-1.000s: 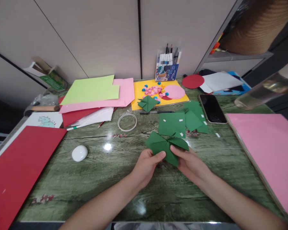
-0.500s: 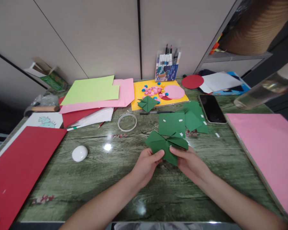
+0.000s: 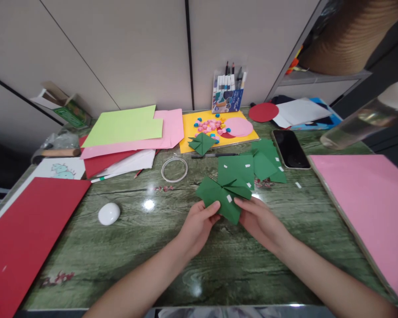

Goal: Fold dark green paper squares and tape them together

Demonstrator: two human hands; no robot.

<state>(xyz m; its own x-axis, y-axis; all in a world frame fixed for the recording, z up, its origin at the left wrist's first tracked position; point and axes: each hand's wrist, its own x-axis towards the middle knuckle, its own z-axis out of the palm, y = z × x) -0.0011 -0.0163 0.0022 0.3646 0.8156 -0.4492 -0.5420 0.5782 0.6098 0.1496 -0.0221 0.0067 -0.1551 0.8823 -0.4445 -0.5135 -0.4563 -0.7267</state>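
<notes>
Both my hands hold a folded dark green paper shape (image 3: 219, 196) just above the green table top (image 3: 146, 247). My left hand (image 3: 197, 225) pinches its lower left edge. My right hand (image 3: 258, 221) grips its lower right side. A small white tab shows on the shape's middle. Just behind it lies a flat green paper square (image 3: 236, 168) with white tabs, and more green pieces (image 3: 267, 161) lie to its right. Another folded green shape (image 3: 201, 143) rests on the yellow sheet (image 3: 189, 132).
A tape ring (image 3: 174, 169), a white oval object (image 3: 109, 213) and a black pen (image 3: 214, 155) lie nearby. Red sheet (image 3: 23, 229) at left, pink sheet (image 3: 368, 198) at right, phone (image 3: 290, 149), marker pack (image 3: 227, 90), stacked coloured papers (image 3: 129, 128) at the back.
The green shape has shifted slightly left and away, and a small white tab now shows on its middle. Both hands keep their hold.
</notes>
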